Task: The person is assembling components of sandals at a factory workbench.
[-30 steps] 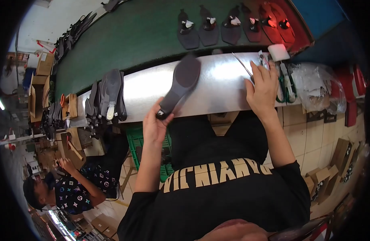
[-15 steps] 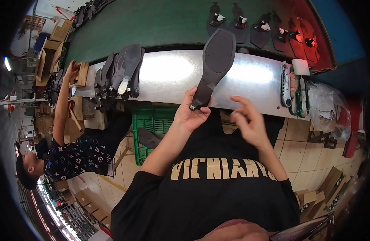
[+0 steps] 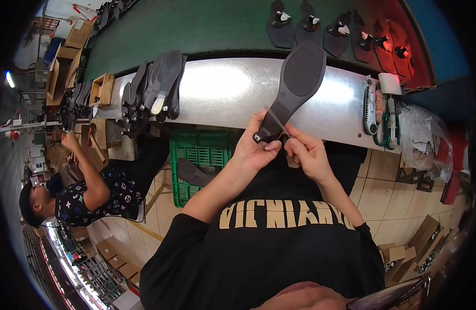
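Left hand [image 3: 252,151] has its fingers closed around the narrow heel end of a dark shoe sole [image 3: 301,72], which is held tilted over the near edge of the metal surface [image 3: 227,103], broad end pointing away. Right hand [image 3: 307,152], apart from the sole half a second ago, has now come in to its side, fingers curled and thumb near forefinger (whether they pinch the thin pale strip there, I cannot tell). So the work looks two-handed now, centred on the heel end. One sole is in hand; on the surface to the right lie one utility knife [image 3: 370,111], one pair of green-handled scissors [image 3: 391,124] and one white block [image 3: 389,84]. Beyond, six sole pieces [image 3: 338,37] line the green belt [image 3: 207,31], two lit red. Below stands one green crate [image 3: 201,138].
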A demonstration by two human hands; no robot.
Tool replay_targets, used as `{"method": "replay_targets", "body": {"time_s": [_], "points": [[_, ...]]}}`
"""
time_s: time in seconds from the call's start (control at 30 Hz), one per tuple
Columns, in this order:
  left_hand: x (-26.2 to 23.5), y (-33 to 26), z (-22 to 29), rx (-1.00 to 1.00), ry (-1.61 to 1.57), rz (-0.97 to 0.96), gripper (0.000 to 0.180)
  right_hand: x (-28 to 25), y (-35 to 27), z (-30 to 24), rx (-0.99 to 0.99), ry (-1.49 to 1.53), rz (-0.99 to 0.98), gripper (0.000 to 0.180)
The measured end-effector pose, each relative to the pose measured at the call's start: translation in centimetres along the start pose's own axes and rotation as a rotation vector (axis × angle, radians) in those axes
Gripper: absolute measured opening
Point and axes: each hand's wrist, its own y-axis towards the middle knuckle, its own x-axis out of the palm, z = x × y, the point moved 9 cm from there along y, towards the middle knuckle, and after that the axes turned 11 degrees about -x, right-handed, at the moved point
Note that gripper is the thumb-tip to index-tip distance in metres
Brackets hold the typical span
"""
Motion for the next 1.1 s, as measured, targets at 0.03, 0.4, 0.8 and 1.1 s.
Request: {"method": "replay_targets", "body": {"time_s": [0.03, 0.4, 0.8, 1.1], "points": [[-0.1, -0.1, 0.0, 0.004, 0.020, 0.028, 0.023, 0.0, -0.4, 1.3, 0.172, 0.225, 0.018, 0.039], [2.9, -4.9, 5.3, 0.920, 0.879, 0.230, 0.084, 4.5, -2.0, 0.6, 0.414, 0.561, -0.067, 0.057], [5.0, -7.4, 5.9, 1.018, 1.017, 0.151, 0.104, 3.1, 0.1, -6.0, -0.468, -0.687, -0.091, 0.024], [2.2, -3.6, 6.5, 0.515, 0.430, -0.037, 0.078, 4.6, -0.6, -7.5, -0.541, -0.740, -0.183, 0.025]]}}
